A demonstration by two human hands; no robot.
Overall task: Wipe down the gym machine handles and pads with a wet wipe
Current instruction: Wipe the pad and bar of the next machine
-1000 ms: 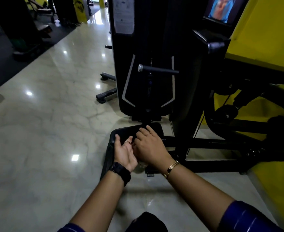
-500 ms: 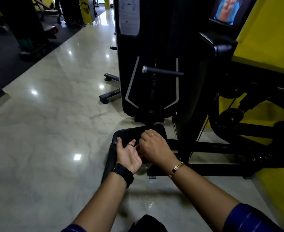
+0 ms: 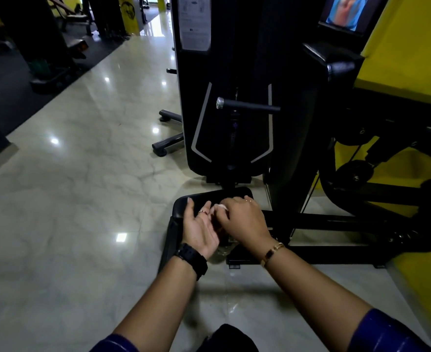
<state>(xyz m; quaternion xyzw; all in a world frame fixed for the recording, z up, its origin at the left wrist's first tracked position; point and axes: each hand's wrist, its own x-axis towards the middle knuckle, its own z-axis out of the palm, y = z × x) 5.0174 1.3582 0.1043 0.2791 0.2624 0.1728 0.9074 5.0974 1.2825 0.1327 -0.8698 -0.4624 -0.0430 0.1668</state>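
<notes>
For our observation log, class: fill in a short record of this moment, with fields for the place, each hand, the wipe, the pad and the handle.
Place: gym, glossy floor
Left hand: palm turned up, fingers relaxed, over the pad
Right hand: fingers curled on the wipe
Wipe: white, bunched, between the two hands
Pad: black, low, at the machine's foot
Handle: black bar, above the pad, no hand on it
</notes>
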